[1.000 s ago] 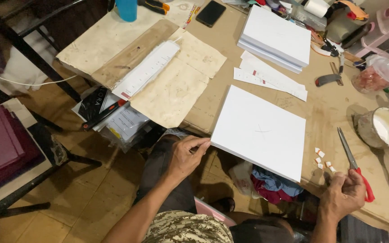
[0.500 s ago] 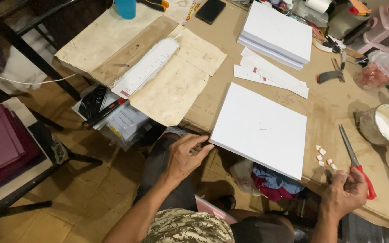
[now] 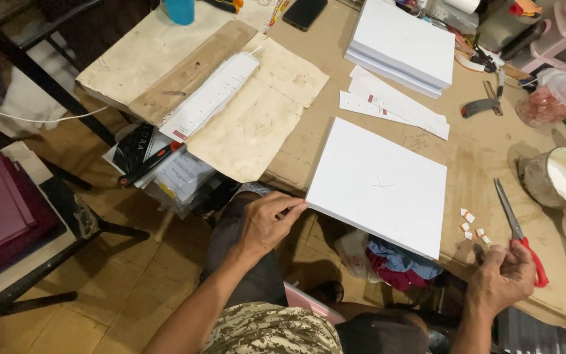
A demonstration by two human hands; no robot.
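- The brown table (image 3: 335, 124) is the biggest thing here.
- A white square board (image 3: 378, 183) lies flat on the table, and its near edge sticks out over the table's side.
- The left hand (image 3: 266, 223) pinches the board's near left corner with its fingers and thumb.
- The right hand (image 3: 502, 278) is curled loosely just right of the board, holding nothing big enough to see.
- Red-handled scissors (image 3: 515, 229) lie right of the board, next to that hand.
- Tiny white bits (image 3: 471, 226) sit between board and scissors.

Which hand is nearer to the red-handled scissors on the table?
Right. The right hand is beside the red-handled scissors; the left hand is far across, at the white square board's corner.
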